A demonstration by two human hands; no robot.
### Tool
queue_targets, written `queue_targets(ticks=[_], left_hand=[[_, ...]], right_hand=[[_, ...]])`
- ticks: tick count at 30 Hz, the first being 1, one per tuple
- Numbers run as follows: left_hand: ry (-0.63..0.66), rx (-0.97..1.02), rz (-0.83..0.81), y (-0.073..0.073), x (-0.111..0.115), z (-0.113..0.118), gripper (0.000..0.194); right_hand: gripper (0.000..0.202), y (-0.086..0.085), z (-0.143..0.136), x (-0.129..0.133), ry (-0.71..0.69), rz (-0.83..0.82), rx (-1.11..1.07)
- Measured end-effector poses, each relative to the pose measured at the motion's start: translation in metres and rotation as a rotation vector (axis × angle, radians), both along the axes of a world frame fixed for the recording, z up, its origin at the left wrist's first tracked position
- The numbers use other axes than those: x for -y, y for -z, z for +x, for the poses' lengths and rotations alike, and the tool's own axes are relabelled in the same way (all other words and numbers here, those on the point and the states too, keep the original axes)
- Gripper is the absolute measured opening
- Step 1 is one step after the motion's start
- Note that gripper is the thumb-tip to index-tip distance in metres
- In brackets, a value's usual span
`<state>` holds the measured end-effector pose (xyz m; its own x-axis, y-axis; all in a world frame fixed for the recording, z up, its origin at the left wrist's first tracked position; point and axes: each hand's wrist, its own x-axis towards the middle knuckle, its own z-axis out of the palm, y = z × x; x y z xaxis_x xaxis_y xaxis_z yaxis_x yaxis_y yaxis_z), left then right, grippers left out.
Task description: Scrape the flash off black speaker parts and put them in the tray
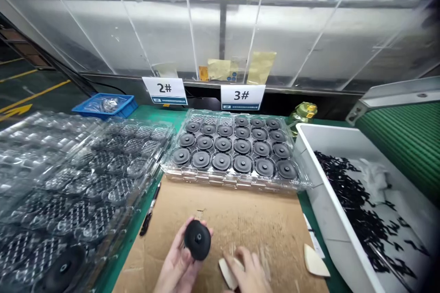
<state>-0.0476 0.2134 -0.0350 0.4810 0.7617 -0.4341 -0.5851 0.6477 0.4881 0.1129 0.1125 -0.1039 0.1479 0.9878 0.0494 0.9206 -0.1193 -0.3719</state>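
A round black disc [197, 240] with a small raised centre is held in my left hand [180, 256], thumb in front and fingers behind it. To its right, my right hand [249, 271] has its fingers on a small cream-coloured piece [227, 273] lying on the brown cardboard [220, 201]. Both hands are over the front part of the cardboard. Beyond it stands a clear plastic tray [233, 182] filled with rows of similar black discs; a few pockets at its back left hold none.
Clear trays [85, 183] cover the left side, with one black disc [65, 268] near the front. A white bin [338, 233] of small black parts stands at right. A pen [150, 210], another cream piece [315, 261] and a blue basket [118, 109] are also visible.
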Motion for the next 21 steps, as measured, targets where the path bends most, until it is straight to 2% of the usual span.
queue_targets(ticks=[3,8,12,14,17,19,21], left_hand=[[0.020,0.063,-0.020,-0.001,0.009,0.010,0.046],[0.070,0.153,0.023,-0.005,0.028,0.020,0.049],[0.098,0.124,0.047,-0.021,0.040,0.017,0.047],[0.095,0.105,0.050,-0.033,0.046,0.013,0.049],[0.065,0.116,0.062,-0.047,0.055,0.007,0.063],[0.052,0.137,0.061,-0.053,0.061,0.001,0.071],[0.040,0.149,0.044,-0.056,0.064,-0.005,0.070]], right_hand=[[0.074,0.004,-0.010,0.005,0.036,0.021,0.015],[0.063,0.008,-0.008,0.017,-0.024,0.291,-0.100],[0.051,0.005,0.001,0.025,-0.060,0.363,-0.195],[0.042,0.003,0.004,0.026,-0.030,0.368,-0.255],[0.032,0.000,0.005,0.027,0.030,0.362,-0.339],[0.030,-0.003,0.003,0.027,0.070,0.357,-0.377],[0.030,-0.006,0.000,0.027,0.090,0.350,-0.398]])
